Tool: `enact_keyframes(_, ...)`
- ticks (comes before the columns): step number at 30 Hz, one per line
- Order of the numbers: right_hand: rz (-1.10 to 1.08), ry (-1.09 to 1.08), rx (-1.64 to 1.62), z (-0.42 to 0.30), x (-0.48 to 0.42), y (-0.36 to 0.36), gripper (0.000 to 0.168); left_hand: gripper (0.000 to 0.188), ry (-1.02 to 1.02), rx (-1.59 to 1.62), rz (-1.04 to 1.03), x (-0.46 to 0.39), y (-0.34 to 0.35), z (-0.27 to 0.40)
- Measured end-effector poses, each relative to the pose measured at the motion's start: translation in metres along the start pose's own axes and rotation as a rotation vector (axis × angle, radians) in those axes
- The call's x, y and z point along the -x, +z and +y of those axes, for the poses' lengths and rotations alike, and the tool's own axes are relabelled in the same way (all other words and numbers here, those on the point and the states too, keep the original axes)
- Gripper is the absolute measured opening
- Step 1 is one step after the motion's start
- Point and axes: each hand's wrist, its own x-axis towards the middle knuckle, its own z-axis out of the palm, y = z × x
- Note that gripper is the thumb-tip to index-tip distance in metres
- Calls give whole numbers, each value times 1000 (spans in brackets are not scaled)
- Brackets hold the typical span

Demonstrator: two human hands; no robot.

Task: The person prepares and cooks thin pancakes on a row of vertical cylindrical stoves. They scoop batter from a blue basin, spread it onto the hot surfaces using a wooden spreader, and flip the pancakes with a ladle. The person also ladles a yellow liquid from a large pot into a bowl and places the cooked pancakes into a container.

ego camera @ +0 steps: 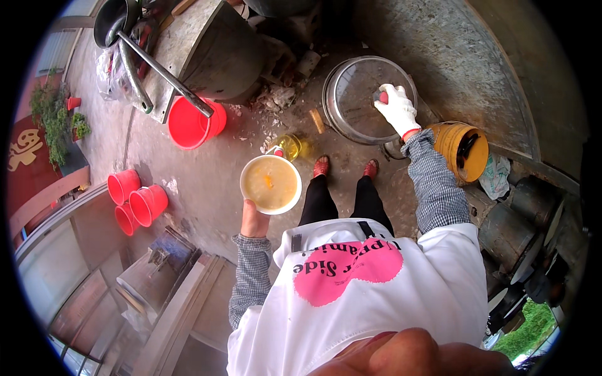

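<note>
My bare left hand holds a white bowl from its near side. Thick, pale brown soup or porridge with an orange piece near the middle fills it almost to the rim. On my right hand is a white knit glove with a red cuff edge. Its fingers are closed on the reddish knob of a clear lid. This lid lies over a wide, round metal pot. Beyond the bowl, partly hidden by it, stands a clear bottle of yellow oil.
A red bucket stands beside a worktop with a wok and long-handled ladle. Several red buckets sit at left. Right of the pot are a yellow bucket and blackened pots. A wood piece lies on the floor.
</note>
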Motion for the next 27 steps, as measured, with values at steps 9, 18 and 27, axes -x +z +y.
enact_keyframes(9, 37, 2, -40, 0, -1, 14, 46, 80, -10, 0, 12, -3, -11, 8)
enact_keyframes(18, 60, 112, 67, -2, 13, 11, 73, 84, -54, -59, -41, -12, -14, 23)
enact_keyframes(27, 41, 588, -363, 60, 190, 68, 57, 82, -125, -406, -365, -36, 10, 42)
